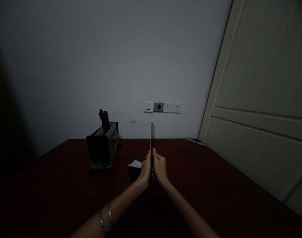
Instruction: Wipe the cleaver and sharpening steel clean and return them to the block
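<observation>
A knife (152,135) stands upright at the middle of the view, its flat blade seen nearly edge-on and pointing up. Its dark handle is mostly hidden between my two hands. My left hand (146,168) presses on it from the left, thumb up along the side. From the right, my right hand (160,168) presses against it in the same way, palm facing the other palm. Just beside my left hand lies a black object with a pale top (135,164), partly covered by that hand; I cannot make out its kind.
A black knife block (101,145) with clear sides and dark handles (105,119) sticking up stands on the left of the dark red table (190,168). Behind is a wall with sockets (172,107). A pale panelled door (260,99) rises on the right.
</observation>
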Demonstrator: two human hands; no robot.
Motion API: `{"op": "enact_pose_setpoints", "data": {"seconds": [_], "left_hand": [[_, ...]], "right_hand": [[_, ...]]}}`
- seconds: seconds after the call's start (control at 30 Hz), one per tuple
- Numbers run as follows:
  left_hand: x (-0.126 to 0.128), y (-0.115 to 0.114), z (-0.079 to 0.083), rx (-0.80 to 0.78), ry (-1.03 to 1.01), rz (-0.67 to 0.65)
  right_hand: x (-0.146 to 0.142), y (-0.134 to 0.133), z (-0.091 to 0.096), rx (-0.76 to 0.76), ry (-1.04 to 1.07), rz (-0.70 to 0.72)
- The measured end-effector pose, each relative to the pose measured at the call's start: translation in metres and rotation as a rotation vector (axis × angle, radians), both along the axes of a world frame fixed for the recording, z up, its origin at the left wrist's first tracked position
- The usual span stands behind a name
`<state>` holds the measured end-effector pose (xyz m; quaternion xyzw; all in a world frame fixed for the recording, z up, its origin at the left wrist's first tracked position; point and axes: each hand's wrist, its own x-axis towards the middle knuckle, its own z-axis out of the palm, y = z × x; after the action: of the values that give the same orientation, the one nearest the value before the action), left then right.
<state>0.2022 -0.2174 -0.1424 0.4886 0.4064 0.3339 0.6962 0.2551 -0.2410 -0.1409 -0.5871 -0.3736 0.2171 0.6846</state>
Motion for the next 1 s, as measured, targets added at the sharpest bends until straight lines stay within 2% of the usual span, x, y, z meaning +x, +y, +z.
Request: {"op": "enact_pose_setpoints", "data": {"seconds": [0.17, 0.33, 0.4, 0.53, 0.77, 1.0], "left_hand": [[-0.002, 0.002, 0.000, 0.020, -0.091, -0.024], [-0.007, 0.001, 0.003, 0.023, -0.103, -0.060], [-0.009, 0.001, 0.005, 0.025, -0.123, -0.065], [-0.014, 0.007, 0.013, -0.005, -0.199, -0.100], [-0.028, 0.024, 0.020, -0.182, -0.389, -0.291], [-0.051, 0.033, 0.011, -0.235, -0.487, -0.456]], "right_hand": [[0.003, -0.003, 0.003, -0.077, 0.045, 0.092], [0.022, -0.004, -0.008, -0.082, -0.079, 0.163], [0.032, -0.006, -0.017, -0.114, -0.165, 0.110], [0.042, -0.013, -0.033, -0.194, -0.490, 0.064], [0.015, -0.015, -0.040, -0.145, -0.789, 0.280], [-0.005, 0.007, -0.053, -0.151, -0.984, 0.276]]}}
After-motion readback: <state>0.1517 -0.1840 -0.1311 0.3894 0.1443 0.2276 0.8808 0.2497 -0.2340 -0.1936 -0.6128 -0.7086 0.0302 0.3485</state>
